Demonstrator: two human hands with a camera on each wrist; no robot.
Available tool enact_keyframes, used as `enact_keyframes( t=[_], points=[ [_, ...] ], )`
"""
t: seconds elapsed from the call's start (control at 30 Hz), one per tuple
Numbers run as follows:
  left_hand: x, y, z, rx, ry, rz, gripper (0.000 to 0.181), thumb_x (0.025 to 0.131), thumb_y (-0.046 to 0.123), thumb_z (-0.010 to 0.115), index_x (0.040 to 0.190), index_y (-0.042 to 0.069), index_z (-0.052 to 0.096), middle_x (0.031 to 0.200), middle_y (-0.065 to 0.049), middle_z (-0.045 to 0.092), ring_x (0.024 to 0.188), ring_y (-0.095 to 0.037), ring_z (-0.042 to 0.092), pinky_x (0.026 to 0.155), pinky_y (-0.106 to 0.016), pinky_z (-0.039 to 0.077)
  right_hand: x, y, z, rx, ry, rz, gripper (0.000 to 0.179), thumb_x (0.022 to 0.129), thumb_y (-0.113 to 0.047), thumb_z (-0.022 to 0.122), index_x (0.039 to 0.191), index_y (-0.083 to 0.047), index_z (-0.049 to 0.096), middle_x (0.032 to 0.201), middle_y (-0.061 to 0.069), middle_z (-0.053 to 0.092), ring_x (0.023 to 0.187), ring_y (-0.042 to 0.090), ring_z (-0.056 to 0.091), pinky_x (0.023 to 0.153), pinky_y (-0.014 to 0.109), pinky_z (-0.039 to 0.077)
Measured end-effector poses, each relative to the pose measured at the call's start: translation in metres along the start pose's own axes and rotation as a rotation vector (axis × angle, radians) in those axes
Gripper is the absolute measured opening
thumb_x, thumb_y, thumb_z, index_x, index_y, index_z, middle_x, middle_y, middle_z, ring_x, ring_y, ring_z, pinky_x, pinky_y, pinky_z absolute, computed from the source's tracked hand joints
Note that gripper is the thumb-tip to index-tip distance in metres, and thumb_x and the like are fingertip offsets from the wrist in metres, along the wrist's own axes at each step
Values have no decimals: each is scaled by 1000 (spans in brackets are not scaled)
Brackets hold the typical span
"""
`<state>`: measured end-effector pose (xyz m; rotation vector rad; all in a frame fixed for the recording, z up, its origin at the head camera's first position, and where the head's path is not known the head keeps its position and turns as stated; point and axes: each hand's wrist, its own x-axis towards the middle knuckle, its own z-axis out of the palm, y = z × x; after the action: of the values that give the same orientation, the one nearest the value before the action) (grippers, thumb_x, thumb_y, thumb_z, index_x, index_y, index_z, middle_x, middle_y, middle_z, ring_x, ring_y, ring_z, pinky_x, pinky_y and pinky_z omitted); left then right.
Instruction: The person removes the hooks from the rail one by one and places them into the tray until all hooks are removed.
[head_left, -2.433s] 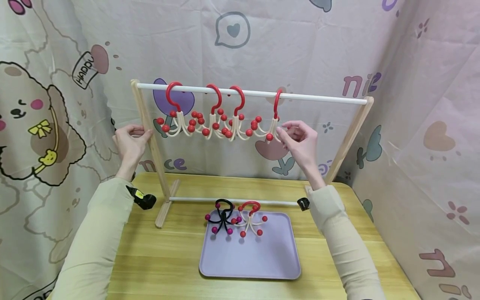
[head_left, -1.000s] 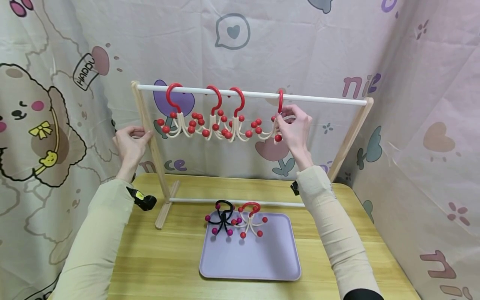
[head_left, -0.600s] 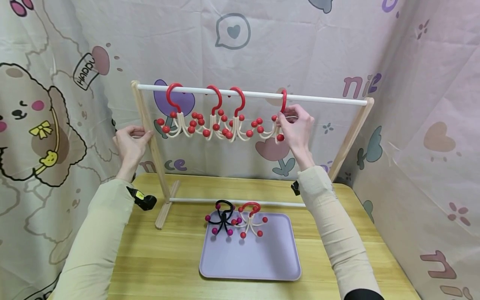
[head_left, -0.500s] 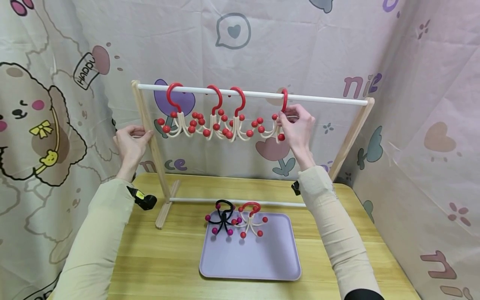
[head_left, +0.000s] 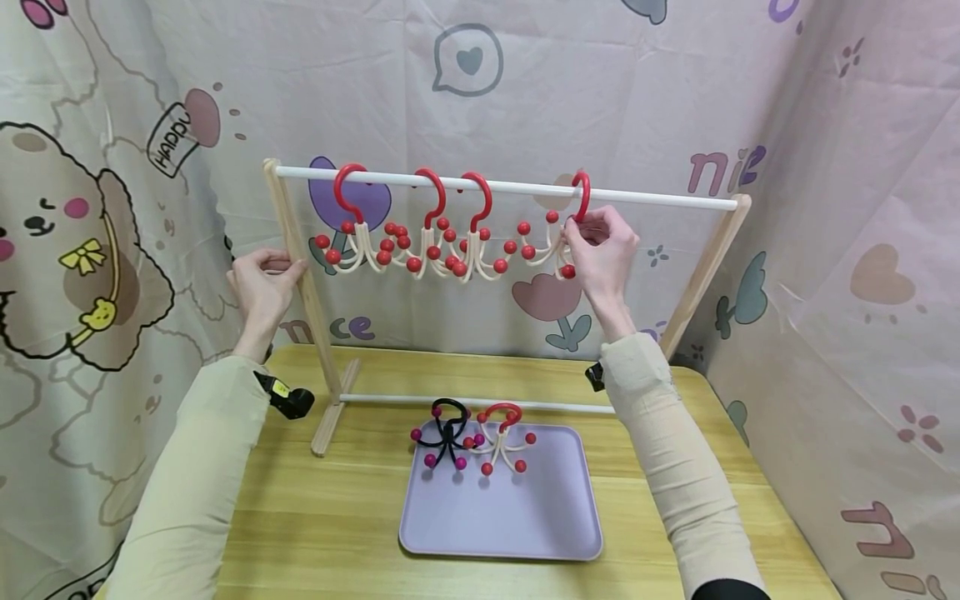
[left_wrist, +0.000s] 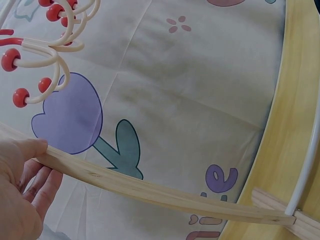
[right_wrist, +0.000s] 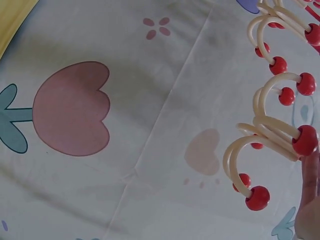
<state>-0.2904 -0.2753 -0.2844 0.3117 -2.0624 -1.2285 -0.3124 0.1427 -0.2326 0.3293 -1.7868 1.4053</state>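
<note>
My right hand (head_left: 606, 250) pinches a claw-shaped hanger (head_left: 582, 192) just below its red hook. That hook stands a little above the white rail (head_left: 660, 197); whether it touches the rail I cannot tell. In the right wrist view, the hanger's cream arms with red balls (right_wrist: 257, 198) curve beside my fingers (right_wrist: 310, 177). My left hand (head_left: 262, 287) grips the left wooden post (left_wrist: 115, 182) between thumb and fingers. Three matching hangers (head_left: 472, 242) hang from the rail further left.
A lilac tray (head_left: 502, 521) lies on the wooden table (head_left: 315, 517) in front of the rack. At its back edge are a black hanger (head_left: 448, 433) with magenta balls and another red-hooked hanger (head_left: 501, 437). The right wooden post (head_left: 701, 283) stands behind my right forearm.
My right hand has taken hold of the rightmost hanger, shifted it right along the rail, then raised it slightly. My left hand stays on the post.
</note>
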Motion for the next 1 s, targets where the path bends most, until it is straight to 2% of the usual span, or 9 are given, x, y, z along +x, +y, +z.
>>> enact_keyframes(
  t=[0.3,0.47,0.6,0.7,0.77,0.87,1.0],
  points=[
    [0,1,-1,0,-3,-4,31,87,24,78,108,0,75,58,38,46,57,20,51,61,-8,43,-4,5,-6,160,45,41,4,90,-5,71,90,-4,67,92,18,76,70,1,70,73,15,57],
    [-1,0,-1,-1,2,-1,31,88,23,77,108,0,75,58,38,46,58,20,50,61,-8,43,-6,8,-10,224,30,30,12,89,-4,73,94,4,66,92,14,77,72,3,73,74,17,58],
    [-1,0,-1,1,3,0,30,88,22,77,108,0,75,58,38,46,57,20,50,60,-7,43,-9,13,-12,287,22,-2,21,89,-2,73,98,13,61,98,27,74,74,6,74,75,21,60],
    [-1,0,-1,0,2,-4,31,88,22,77,108,0,75,59,38,46,57,20,50,60,-7,43,-11,18,-16,314,23,-12,24,88,-2,74,99,15,61,102,35,70,74,6,75,75,22,60],
    [-1,0,-1,-1,0,-5,31,88,22,77,109,0,75,59,37,46,57,20,50,60,-7,43,-13,22,-19,323,20,-13,24,88,-2,74,100,14,62,103,35,70,75,7,75,75,22,60],
    [-1,1,-1,0,1,-5,31,88,23,77,109,0,75,59,37,46,57,20,50,60,-7,43,-15,28,-25,350,14,-2,18,87,-3,76,97,7,65,99,27,74,75,8,76,75,23,60],
    [-1,1,0,1,4,1,31,88,23,77,108,-1,75,58,38,46,56,21,49,60,-7,42,-19,36,-33,418,1,45,9,87,0,75,90,-5,67,87,7,78,73,10,75,74,24,61]
  ],
)
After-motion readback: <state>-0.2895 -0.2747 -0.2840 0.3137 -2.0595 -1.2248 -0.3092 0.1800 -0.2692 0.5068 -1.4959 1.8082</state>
